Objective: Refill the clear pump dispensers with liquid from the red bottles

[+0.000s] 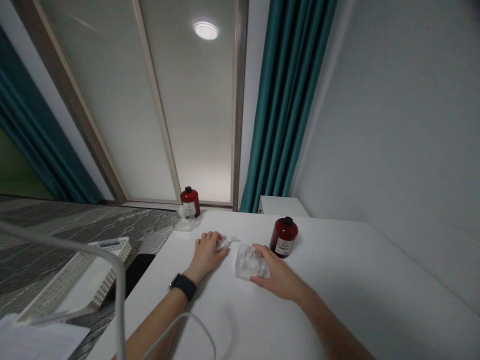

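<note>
My left hand [207, 251], with a dark watch on its wrist, rests low over the white table. Its fingers are closed around a clear plastic piece [224, 243] whose thin end points right; its exact kind is hard to make out. My right hand [275, 274] grips a clear square plastic container [246, 264] by its right side, thumb at the near edge and fingers at the far one. Just beyond that hand stands a dark red bottle [284, 237] with a black cap and a white label.
Another red bottle [190, 201] stands at the table's far left corner, behind a second clear container [184, 223]. Left of the white table [330, 295] is a perforated basket [75, 280]. A pale curved tube [120, 300] crosses the left foreground. A white cabinet [282, 206] stands beyond the table.
</note>
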`<action>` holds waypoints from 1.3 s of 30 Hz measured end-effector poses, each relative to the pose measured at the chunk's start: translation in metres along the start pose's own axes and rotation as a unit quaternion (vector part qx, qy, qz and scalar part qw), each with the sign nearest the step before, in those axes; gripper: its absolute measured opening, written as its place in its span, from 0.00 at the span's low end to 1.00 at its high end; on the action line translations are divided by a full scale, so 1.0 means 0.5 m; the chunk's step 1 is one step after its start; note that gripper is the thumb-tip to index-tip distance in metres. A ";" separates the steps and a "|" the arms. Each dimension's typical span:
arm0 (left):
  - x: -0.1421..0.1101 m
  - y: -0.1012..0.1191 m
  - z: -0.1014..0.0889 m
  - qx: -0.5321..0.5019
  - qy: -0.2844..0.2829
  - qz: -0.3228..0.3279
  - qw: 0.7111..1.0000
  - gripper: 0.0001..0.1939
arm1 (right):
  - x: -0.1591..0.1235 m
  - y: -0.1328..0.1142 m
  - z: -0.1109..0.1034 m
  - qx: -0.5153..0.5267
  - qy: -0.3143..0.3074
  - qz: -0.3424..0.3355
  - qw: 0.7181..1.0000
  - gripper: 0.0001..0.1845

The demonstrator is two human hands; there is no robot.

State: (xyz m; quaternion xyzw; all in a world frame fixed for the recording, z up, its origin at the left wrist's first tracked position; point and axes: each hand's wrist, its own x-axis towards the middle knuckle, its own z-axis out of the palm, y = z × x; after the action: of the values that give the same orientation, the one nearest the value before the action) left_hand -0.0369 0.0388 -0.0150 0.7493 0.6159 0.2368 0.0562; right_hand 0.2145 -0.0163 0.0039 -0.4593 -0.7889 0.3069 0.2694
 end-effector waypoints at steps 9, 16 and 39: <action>-0.001 0.003 -0.002 0.013 -0.012 0.001 1.000 0.13 | 0.000 0.004 0.001 0.005 0.004 0.001 1.000 0.42; -0.004 0.006 -0.003 0.022 -0.009 0.005 1.000 0.11 | 0.000 0.006 0.003 0.002 0.009 -0.003 1.000 0.42; -0.001 -0.003 0.000 0.047 0.011 0.003 0.999 0.12 | 0.000 0.001 0.000 0.004 0.008 0.008 1.000 0.42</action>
State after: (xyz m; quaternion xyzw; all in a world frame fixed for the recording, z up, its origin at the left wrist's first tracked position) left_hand -0.0384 0.0388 -0.0155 0.7504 0.6245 0.2159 0.0140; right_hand 0.2145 -0.0160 0.0037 -0.4671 -0.7815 0.3089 0.2751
